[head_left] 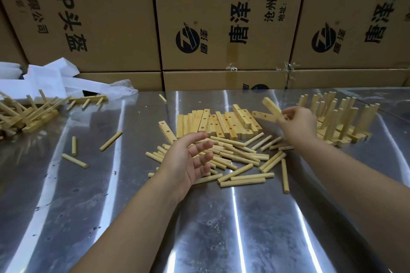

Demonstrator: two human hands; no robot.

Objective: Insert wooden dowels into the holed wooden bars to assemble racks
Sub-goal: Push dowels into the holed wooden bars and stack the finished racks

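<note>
Loose wooden dowels [239,162] lie scattered in a heap on the metal table, in front of a row of holed wooden bars [217,123]. My left hand [188,159] hovers over the left side of the dowel heap, palm turned inward, fingers relaxed and holding nothing. My right hand [297,124] is raised beyond the heap and pinches two holed bars [268,111], one crossing over the other. Assembled racks [337,117] with upright dowels stand just right of that hand.
A shiny metal table [210,217] carries everything. Stray dowels [74,159] lie at the left. A pile of assembled racks [24,115] and white foam pieces [46,80] sit at the far left. Cardboard boxes [221,17] wall off the back.
</note>
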